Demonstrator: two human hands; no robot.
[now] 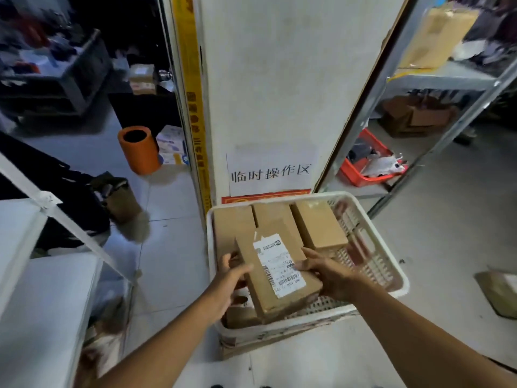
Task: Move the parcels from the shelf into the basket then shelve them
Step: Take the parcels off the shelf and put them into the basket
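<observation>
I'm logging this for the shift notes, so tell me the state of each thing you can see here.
Labelled parcel: gripped by both hands, label up, over the basket.
Left hand: holds the parcel's left edge.
Right hand: holds its right edge.
Basket: on the floor, holding several parcels.
Orange bin: upright, open-topped.

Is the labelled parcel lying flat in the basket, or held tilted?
Tilted. The labelled parcel lies askew over the other boxes in the white basket, left hand and right hand gripping its sides.
</observation>
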